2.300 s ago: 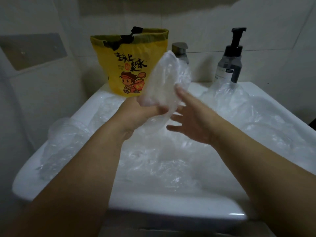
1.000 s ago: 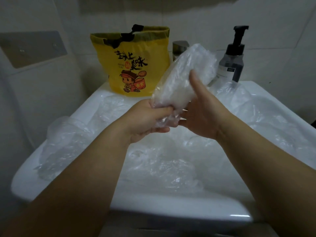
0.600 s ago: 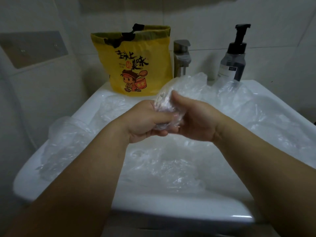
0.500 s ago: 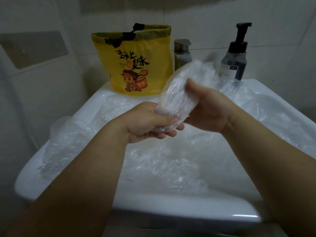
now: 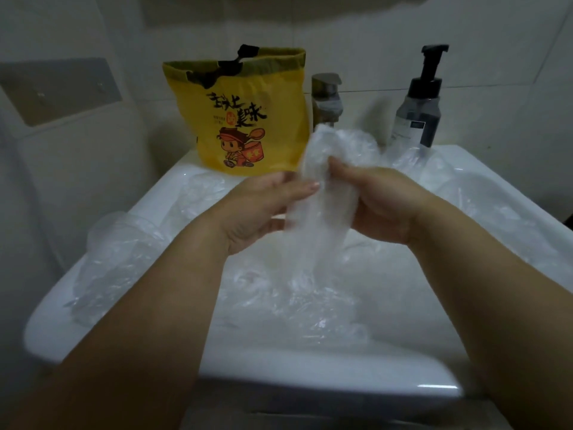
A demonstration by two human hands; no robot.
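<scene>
Since half a second ago the plastic bag (image 5: 319, 218) has slumped from a raised bundle into a long crumpled tail, hanging between both hands over the middle of the white sink (image 5: 310, 377). The right hand (image 5: 381, 206) grips its upper part, fingertips hidden behind the film. The left hand (image 5: 263, 209) pinches its left edge. Clear wrinkled film (image 5: 294, 305) fills the basin, its outlines hard to separate. Far behind stand a glossy yellow bag (image 5: 242, 119), a metal tap (image 5: 327, 97) and a dark pump bottle (image 5: 418, 110).
</scene>
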